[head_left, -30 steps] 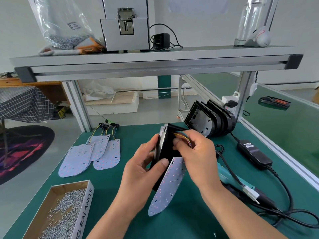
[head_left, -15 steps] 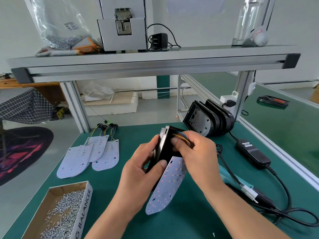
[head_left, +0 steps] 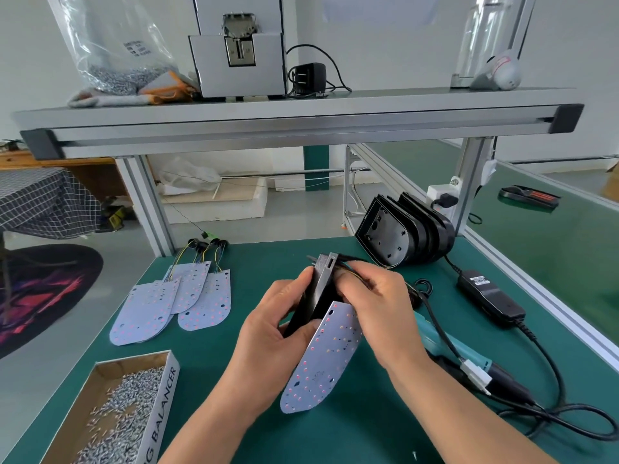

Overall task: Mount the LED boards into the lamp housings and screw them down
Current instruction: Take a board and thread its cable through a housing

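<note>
While the left hand holds a housing, screwdriver and cable lie rightward.

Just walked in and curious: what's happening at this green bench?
A person is assembling a lamp. The left hand grips a black lamp housing on edge above the bench, while the right hand pinches the wires at its top. The LED board hangs down beside it, not yet seated. Spare boards, a stack of housings, a box of screws and a teal power tool lie nearby.
</note>
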Motion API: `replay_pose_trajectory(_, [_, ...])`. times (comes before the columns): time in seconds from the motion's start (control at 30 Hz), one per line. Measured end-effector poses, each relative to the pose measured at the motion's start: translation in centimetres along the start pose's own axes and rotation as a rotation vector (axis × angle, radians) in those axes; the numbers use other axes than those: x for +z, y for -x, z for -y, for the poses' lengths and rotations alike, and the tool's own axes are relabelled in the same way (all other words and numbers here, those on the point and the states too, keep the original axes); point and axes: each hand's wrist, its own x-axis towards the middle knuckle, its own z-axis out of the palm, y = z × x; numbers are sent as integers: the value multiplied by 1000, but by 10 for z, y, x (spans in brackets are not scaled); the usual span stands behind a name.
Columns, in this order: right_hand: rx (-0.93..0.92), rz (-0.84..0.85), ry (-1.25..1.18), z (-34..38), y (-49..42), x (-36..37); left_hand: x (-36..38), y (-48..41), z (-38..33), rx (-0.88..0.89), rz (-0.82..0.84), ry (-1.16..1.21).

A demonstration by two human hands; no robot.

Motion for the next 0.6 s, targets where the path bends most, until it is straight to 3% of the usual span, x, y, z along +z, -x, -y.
replay_pose_trajectory(0.3, [59,190,97,4,1,-11,-2,-5,3,-124,-33,146])
replay_pose_trajectory(0.5, [-79,-144,170,-7,6,-6,5,0,4,-148,-40,167])
replay_pose_trajectory(0.6, [-156,-230,154,-9,7,-7,5,1,4,-149,-38,179])
